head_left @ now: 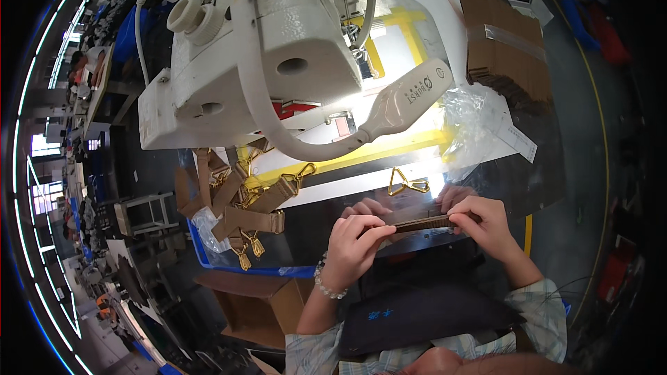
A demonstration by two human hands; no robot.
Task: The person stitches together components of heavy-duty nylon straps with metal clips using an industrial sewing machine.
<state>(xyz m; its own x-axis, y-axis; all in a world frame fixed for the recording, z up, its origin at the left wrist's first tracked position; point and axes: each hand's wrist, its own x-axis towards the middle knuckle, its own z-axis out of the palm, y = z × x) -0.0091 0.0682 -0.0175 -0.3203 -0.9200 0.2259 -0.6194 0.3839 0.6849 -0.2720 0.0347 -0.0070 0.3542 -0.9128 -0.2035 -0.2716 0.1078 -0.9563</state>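
Observation:
A short piece of brown webbing strap (pixel 424 223) is stretched level between my two hands, just above the near edge of the dark, shiny table (pixel 326 226). My left hand (pixel 356 244) pinches its left end between thumb and fingers. The right end sits in the closed fingers of my right hand (pixel 488 223). Just beyond the strap, a gold snap hook with a triangular ring (pixel 406 182) lies on the table, apart from both hands. To the left is a heap of brown straps (pixel 253 217) with several gold hooks on them.
A white sewing machine (pixel 285 35) fills the far left of the table, with a lit lamp (pixel 410 101) on a bent neck. Clear plastic film (pixel 472 121) and stacked brown cardboard (pixel 507 48) lie at right. An open cardboard box (pixel 253 305) stands below the table's left edge.

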